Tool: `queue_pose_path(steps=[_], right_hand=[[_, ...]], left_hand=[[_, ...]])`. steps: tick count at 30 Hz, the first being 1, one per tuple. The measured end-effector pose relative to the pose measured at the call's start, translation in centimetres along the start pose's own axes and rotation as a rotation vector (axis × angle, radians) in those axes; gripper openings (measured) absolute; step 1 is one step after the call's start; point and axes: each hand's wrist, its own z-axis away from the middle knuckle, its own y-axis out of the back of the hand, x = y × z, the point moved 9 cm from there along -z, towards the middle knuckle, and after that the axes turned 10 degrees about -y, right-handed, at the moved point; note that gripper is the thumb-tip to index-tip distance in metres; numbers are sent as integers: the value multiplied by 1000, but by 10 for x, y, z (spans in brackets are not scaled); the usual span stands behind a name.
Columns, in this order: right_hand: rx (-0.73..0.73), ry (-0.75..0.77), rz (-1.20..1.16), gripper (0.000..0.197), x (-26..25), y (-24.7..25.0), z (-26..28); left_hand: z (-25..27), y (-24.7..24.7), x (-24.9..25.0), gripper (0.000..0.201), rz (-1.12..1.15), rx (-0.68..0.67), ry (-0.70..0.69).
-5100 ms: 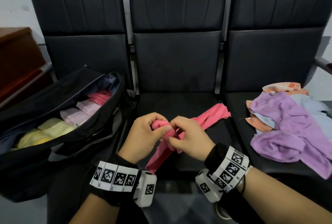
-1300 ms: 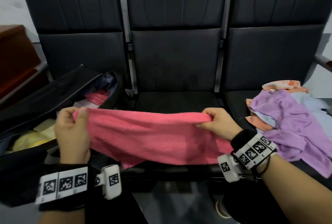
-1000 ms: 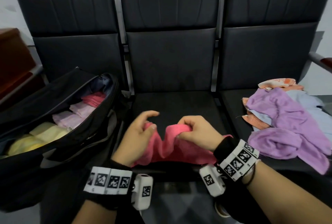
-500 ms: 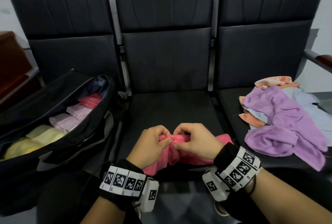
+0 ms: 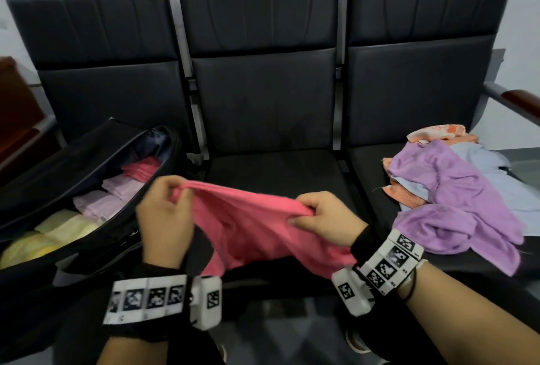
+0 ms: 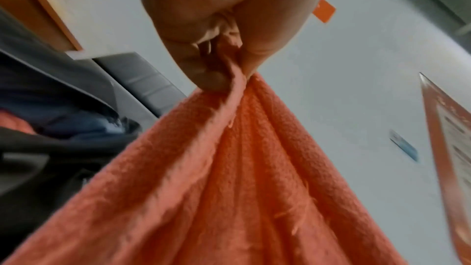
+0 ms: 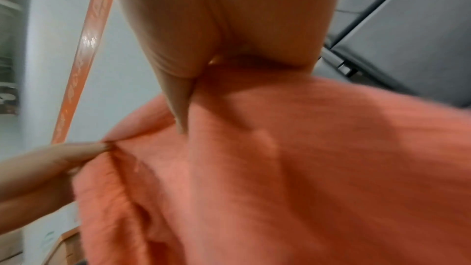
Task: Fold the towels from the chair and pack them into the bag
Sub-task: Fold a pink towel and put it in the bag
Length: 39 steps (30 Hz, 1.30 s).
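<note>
A pink towel [image 5: 248, 227] hangs in the air over the front of the middle seat, stretched between my hands. My left hand [image 5: 175, 198] pinches its left top corner, seen close in the left wrist view as the towel [image 6: 229, 178] bunched under the left hand [image 6: 224, 63]. My right hand [image 5: 304, 214] grips the right top edge; in the right wrist view the towel [image 7: 280, 168] drapes below the right hand [image 7: 203, 80]. An open black bag [image 5: 96, 157] on the left seat holds folded yellow, pale pink and pink towels. A pile of purple, blue and orange towels [image 5: 455, 189] lies on the right seat.
A row of black seats [image 5: 263, 101] stands against a pale wall. The middle seat cushion [image 5: 277, 171] is bare behind the towel. A wooden armrest [image 5: 520, 101] is at the far right, brown wooden furniture [image 5: 14, 119] at the far left.
Half a second ago my hands were together low at the seat front with the towel bunched. Now they have risen and parted, spreading the towel's top edge between them.
</note>
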Motion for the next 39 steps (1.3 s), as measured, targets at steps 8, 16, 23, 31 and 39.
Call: queue_pose_path(steps=[8, 16, 23, 31, 39], right_hand=[[246, -60, 64, 22, 18, 30, -5], [-172, -160, -327, 10, 34, -6, 7], [4, -40, 50, 27, 29, 12, 9], [387, 58, 46, 34, 8, 62, 6], [22, -83, -94, 23, 55, 9, 20]], left_hand=[[-13, 43, -34, 8, 2, 181, 129], [-9, 33, -50, 12, 47, 180, 163], [-17, 30, -35, 25, 83, 180, 106], [-12, 25, -43, 12, 38, 161, 110], [4, 18, -63, 9, -19, 80, 194]])
